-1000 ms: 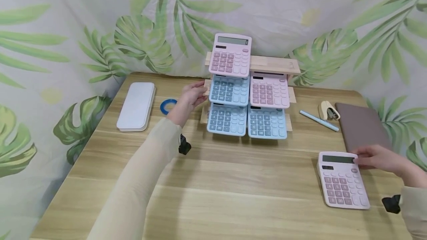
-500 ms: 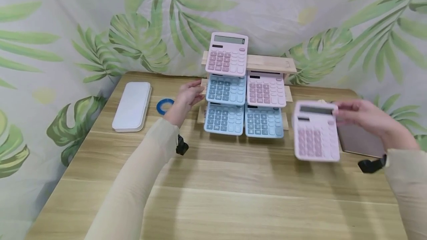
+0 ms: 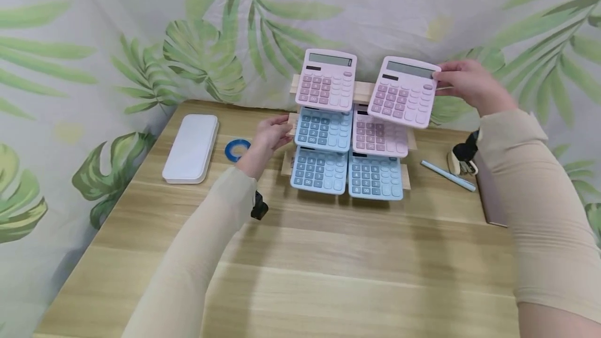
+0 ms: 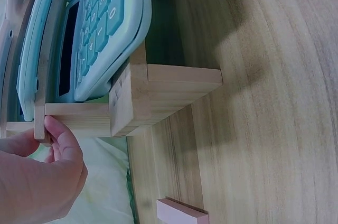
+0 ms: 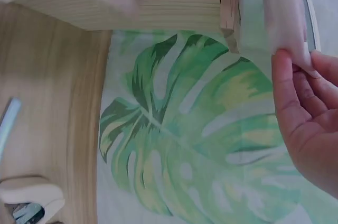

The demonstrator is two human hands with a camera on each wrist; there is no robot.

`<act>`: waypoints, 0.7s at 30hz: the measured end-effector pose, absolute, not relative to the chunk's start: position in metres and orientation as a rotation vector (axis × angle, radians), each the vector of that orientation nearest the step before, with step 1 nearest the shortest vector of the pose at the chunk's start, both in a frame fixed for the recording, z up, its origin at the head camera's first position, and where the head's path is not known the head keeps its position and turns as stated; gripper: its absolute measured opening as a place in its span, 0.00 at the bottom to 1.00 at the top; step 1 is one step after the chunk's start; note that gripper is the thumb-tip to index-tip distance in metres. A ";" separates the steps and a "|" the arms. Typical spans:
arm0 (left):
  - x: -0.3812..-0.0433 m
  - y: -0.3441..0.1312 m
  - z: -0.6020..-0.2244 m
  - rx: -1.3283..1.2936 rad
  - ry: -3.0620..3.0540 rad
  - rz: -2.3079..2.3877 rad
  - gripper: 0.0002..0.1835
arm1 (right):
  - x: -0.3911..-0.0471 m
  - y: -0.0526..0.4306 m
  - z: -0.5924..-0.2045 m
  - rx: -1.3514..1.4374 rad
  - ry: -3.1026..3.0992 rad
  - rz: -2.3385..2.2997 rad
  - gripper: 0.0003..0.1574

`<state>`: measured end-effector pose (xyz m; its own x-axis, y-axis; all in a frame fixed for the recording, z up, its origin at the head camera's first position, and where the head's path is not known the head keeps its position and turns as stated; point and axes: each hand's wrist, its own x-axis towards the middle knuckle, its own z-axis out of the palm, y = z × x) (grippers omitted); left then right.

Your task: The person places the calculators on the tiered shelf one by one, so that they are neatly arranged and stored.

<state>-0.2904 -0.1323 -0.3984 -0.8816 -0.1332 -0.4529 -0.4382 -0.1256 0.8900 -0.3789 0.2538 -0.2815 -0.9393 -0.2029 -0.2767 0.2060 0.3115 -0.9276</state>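
Note:
A wooden tiered rack (image 3: 363, 92) stands at the table's back in the head view. On its left are a pink calculator (image 3: 326, 80) on top and blue calculators (image 3: 323, 129) below. A second pink calculator (image 3: 377, 134) leans at middle right, above another blue calculator (image 3: 375, 177). My left hand (image 3: 271, 134) pinches the end of a rack slat (image 4: 39, 113) between thumb and fingers. At the upper right, my right hand (image 3: 467, 85) pinches the right edge of a third pink calculator (image 3: 405, 92), tilted and overlapping the rack's top tier in the head view.
A white case (image 3: 190, 149) and a blue tape roll (image 3: 229, 151) lie left of the rack. To its right are a light blue pen (image 3: 448, 175), a small cream stapler-like tool (image 3: 454, 164) and a brown notebook (image 3: 490, 197). Leaf-print cloth hangs behind.
My right hand has lifted the pink calculator off the table at lower right and carried it up and left to the rack's top right. My left hand stays on the rack.

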 end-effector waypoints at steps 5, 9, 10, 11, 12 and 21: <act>-0.287 -0.129 -0.399 -0.641 1.916 2.113 0.24 | -0.398 0.239 -0.288 0.027 2.283 -1.638 0.22; -0.285 -0.121 -0.401 -0.622 1.912 2.089 0.24 | -0.400 0.233 -0.294 0.094 2.344 -1.605 0.29; -0.284 -0.119 -0.401 -0.623 1.911 2.081 0.23 | -0.399 0.232 -0.295 0.108 2.365 -1.595 0.29; -0.284 -0.118 -0.401 -0.627 1.906 2.080 0.23 | -0.400 0.229 -0.296 0.118 2.386 -1.586 0.30; -0.283 -0.118 -0.401 -0.624 1.902 2.080 0.23 | -0.401 0.226 -0.297 0.129 2.406 -1.582 0.30; -0.283 -0.126 -0.400 -0.624 1.893 2.080 0.24 | -0.386 0.202 -0.296 0.135 2.721 -1.401 0.33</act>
